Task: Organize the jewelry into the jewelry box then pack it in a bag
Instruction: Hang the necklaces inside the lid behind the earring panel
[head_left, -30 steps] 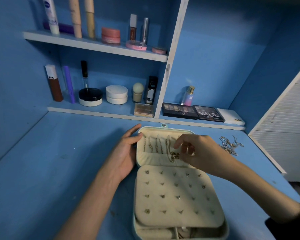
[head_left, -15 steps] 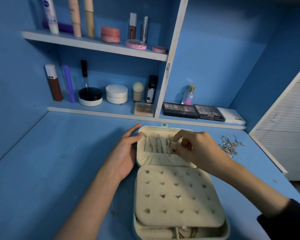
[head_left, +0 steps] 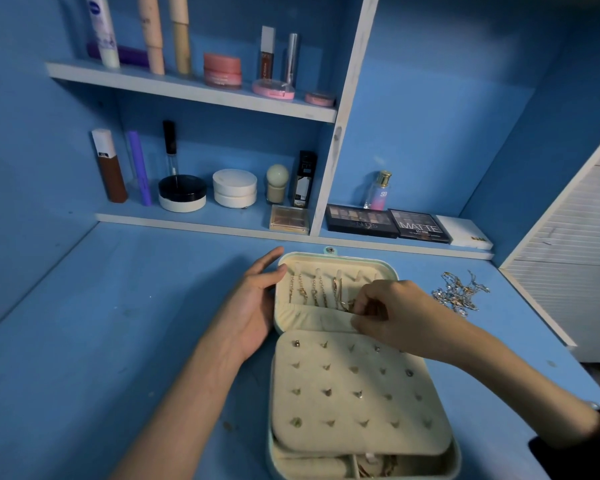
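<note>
An open cream jewelry box (head_left: 440, 455) lies on the blue desk (head_left: 118, 341). Its raised lid (head_left: 385, 268) has several gold chains (head_left: 314, 291) hanging from hooks. A cream earring panel (head_left: 357, 410) studded with several small earrings covers the base. My left hand (head_left: 253, 306) rests with straight fingers against the lid's left edge. My right hand (head_left: 392, 315) is over the lid's lower right and pinches a gold chain (head_left: 347, 304) at the pocket's edge. A tangled pile of silver and gold necklaces (head_left: 459, 294) lies on the desk right of the box.
Two shelves at the back hold cosmetics: tubes, jars, a perfume bottle (head_left: 378, 192) and eyeshadow palettes (head_left: 388, 223). A white slatted panel (head_left: 568, 271) stands at the right. Blue walls close in the left and back.
My right hand rose to the lid's hooks, then dropped to the pocket edge with the chain's end. My left hand stays on the lid.
</note>
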The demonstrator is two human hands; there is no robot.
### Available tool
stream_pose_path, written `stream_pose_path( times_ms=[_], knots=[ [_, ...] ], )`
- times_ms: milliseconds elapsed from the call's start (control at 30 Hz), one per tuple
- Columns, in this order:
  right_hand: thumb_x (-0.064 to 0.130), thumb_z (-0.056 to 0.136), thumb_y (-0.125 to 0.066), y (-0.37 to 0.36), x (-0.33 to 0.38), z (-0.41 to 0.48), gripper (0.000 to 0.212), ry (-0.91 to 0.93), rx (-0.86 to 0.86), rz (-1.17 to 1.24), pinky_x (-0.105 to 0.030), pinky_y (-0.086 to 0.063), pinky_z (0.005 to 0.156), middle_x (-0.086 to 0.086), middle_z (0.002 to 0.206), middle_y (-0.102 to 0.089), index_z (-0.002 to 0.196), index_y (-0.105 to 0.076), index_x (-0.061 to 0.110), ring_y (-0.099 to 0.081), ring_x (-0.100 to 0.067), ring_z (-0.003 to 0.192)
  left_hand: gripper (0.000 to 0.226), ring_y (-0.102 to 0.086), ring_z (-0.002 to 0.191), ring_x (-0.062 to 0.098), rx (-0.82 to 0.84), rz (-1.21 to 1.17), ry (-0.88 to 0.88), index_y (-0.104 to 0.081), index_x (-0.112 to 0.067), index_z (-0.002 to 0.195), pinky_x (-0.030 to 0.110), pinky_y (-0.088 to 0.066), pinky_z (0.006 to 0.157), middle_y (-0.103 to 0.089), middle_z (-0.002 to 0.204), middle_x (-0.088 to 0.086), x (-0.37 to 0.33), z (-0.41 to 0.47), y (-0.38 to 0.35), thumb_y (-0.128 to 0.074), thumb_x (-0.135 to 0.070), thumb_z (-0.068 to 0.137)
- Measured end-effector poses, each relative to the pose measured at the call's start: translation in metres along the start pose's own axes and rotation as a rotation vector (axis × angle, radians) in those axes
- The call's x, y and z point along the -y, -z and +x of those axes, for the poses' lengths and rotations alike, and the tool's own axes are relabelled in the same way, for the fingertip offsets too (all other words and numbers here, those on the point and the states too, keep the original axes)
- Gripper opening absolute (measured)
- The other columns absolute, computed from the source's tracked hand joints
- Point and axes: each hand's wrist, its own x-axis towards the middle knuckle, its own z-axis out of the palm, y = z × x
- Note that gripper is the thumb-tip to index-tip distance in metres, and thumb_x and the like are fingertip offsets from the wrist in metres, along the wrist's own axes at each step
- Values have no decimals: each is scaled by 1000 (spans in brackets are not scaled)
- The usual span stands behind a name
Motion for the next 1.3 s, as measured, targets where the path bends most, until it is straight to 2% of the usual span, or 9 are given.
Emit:
stream_pose_path(
  times_ms=[200,367,433,567,667,800,933,1033,1300],
  knots=[
    [21,87,-60,-2,-2,0,17,17,-13,11,-15,-39,57,9,71,-56,101,-52,27,-49,-4,62,43,-65,83,18,8,7,-6,-49,-19,135,29,-52,60,-71,89,6,0,0,0,-46,-4,94],
    [19,85,-60,1,-4,-1,13,67,-28,-25,-15,-38,57,8,68,-55,75,-57,26,-47,-3,59,43,-67,80,17,13,2,-5,-49,-19,134,29,-54,58,-73,85,5,0,0,0,-46,-3,94],
    [20,86,-61,2,-4,-1,5,68,-27,-3,-17,-38,59,6,71,-58,86,-59,24,-47,-4,60,43,-67,80,18,14,0,-3,-49,-19,134,29,-54,58,-72,86,5,0,0,0,-46,-3,94],
    [21,88,-59,0,-6,-1,29,78,-31,24,-18,-40,61,3,70,-56,116,-54,29,-47,-5,59,43,-68,77,17,18,-4,-1,-49,-19,134,27,-56,56,-73,84,5,0,0,0,-46,-3,94],
    [19,89,-57,-1,-6,-1,36,76,-51,33,-15,-39,59,4,63,-50,124,-55,27,-46,-2,57,43,-67,77,17,14,-7,0,-49,-19,134,27,-56,56,-73,84,5,0,0,0,-46,-3,94],
    [20,88,-58,-2,-5,-2,31,88,-96,8,-14,-39,57,4,66,-54,118,-64,26,-46,-6,55,43,-66,80,18,11,-3,4,-49,-19,134,31,-54,59,-72,87,6,0,0,0,-46,-3,94],
    [22,87,-60,0,-5,-5,22,117,-98,-1,-16,-42,66,2,86,-66,106,-71,25,-57,-11,73,43,-65,83,19,6,2,4,-49,-19,134,32,-52,61,-71,88,6,0,1,0,-45,-4,95],
    [22,87,-61,1,-5,-5,19,112,-96,17,-14,-40,61,3,77,-64,102,-71,25,-54,-9,67,43,-65,83,19,10,1,-1,-50,-19,134,32,-52,61,-72,86,6,0,0,0,-45,-4,95],
    [21,89,-59,-1,-6,-3,34,78,-94,56,-14,-39,56,7,61,-51,122,-62,25,-46,-7,54,43,-64,86,20,13,0,-6,-49,-19,134,34,-51,67,-71,90,7,0,2,1,-46,-3,94]
  ],
)
